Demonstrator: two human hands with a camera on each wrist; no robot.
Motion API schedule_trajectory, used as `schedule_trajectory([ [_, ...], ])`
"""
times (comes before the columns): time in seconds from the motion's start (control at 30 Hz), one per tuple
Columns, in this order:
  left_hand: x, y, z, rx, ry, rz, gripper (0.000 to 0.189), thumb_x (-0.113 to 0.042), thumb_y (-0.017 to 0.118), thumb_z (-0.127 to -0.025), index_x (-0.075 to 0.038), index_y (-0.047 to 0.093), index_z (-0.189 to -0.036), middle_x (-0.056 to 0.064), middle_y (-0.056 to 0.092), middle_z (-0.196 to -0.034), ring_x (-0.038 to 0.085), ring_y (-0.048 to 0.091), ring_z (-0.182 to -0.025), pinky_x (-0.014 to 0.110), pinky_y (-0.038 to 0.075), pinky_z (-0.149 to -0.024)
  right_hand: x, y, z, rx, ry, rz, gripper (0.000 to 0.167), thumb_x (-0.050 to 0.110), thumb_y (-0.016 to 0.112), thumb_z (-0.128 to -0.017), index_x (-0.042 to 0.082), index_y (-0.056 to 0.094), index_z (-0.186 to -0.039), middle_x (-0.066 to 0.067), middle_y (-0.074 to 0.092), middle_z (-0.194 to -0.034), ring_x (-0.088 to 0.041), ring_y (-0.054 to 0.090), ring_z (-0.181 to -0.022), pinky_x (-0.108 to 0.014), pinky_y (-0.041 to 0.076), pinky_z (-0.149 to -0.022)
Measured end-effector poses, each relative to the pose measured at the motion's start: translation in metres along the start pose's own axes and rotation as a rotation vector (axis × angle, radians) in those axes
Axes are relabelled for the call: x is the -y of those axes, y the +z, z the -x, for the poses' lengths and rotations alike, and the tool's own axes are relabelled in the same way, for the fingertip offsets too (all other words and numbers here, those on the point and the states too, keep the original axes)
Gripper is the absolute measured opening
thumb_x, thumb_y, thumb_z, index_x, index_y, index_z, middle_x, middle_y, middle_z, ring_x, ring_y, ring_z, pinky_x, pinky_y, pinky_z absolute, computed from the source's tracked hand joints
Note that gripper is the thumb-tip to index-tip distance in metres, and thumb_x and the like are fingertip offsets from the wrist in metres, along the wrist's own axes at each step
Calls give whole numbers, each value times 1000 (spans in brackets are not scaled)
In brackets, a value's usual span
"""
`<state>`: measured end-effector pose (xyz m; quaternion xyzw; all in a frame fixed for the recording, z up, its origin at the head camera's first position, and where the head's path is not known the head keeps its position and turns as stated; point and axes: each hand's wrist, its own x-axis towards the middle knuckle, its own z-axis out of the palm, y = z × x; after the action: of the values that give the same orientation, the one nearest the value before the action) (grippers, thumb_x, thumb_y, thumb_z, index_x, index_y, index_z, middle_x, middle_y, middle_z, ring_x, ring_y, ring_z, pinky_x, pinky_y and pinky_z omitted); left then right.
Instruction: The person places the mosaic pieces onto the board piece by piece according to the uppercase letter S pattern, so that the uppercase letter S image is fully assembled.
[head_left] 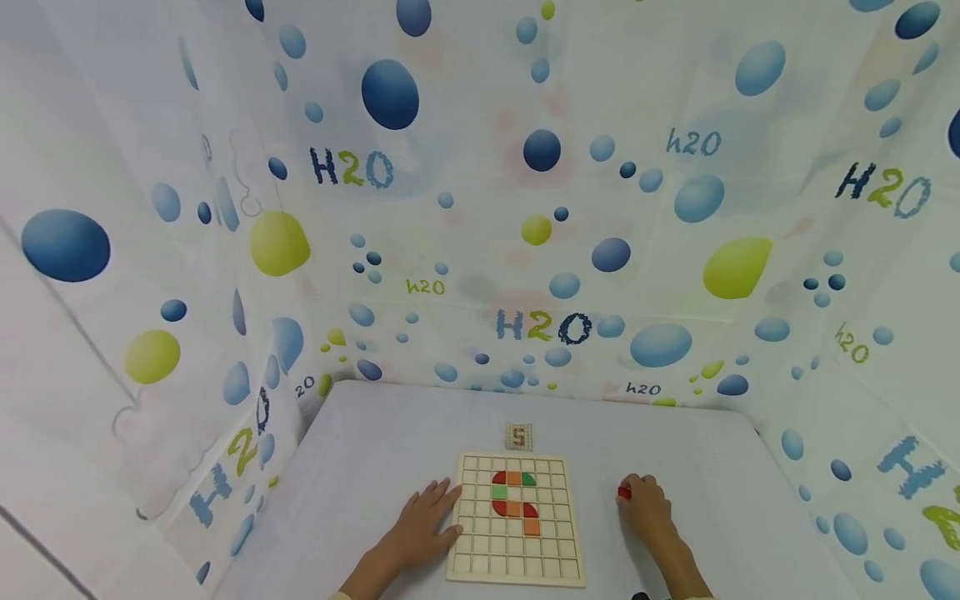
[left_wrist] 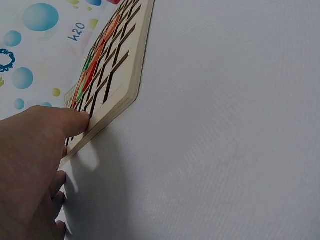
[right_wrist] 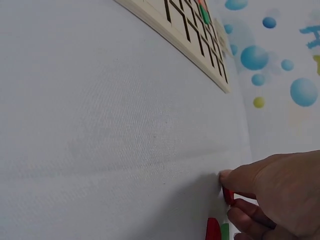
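Note:
A wooden grid board [head_left: 517, 568] lies on the white table, with several red, orange and green tiles forming a curved figure in its cells. My left hand [head_left: 420, 529] rests at the board's left edge, its fingers fairly straight. In the left wrist view the thumb [left_wrist: 77, 122] touches the board's rim. To the right of the board, my right hand [head_left: 648, 504] pinches a red tile [head_left: 624, 493] between thumb and fingers. That tile [right_wrist: 228, 195] is partly hidden by the fingers in the right wrist view.
Beyond the board lies a small card [head_left: 519, 437] showing a figure like a 5 on a grid. Near my right hand, another red tile [right_wrist: 213, 230] and a green piece [right_wrist: 225, 232] show at the frame's bottom. Patterned curtains [head_left: 480, 250] surround the table.

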<state>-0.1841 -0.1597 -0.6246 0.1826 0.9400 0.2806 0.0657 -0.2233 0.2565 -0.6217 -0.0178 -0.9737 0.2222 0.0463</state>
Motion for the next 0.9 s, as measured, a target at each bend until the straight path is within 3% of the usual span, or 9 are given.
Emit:
schedule_trajectory([
  [0.2,0,1,1,-18,22,-9,67,-39,63,-103,-5,47,-157,27,40,-164,53,32,-152,77,24,-119,5,7,2,24,-25,-68,21,4,79,-90,-5,68,-105,-22,63,-100,-34,64,-90,-55,58,-78],
  [0.47,-1,-2,1,-14,17,-2,66,-37,65,-102,-4,48,-156,27,40,-164,53,33,-153,77,25,-119,24,10,13,92,-39,-151,20,6,81,-89,0,70,-104,-10,60,-96,-19,56,-86,-39,54,-78],
  [0.7,-1,-1,0,-2,-5,-2,67,-38,66,-101,-6,48,-157,23,39,-166,50,32,-154,74,23,-121,57,9,25,173,-91,-247,21,11,79,-92,8,69,-110,-5,58,-103,-17,57,-94,-39,54,-82],
  [0.9,2,2,-2,2,-8,-18,67,-39,65,-102,-8,47,-158,21,39,-167,48,31,-155,73,24,-122,83,20,40,282,-189,-278,22,15,79,-95,12,64,-111,-1,56,-103,-15,53,-95,-35,55,-83],
])
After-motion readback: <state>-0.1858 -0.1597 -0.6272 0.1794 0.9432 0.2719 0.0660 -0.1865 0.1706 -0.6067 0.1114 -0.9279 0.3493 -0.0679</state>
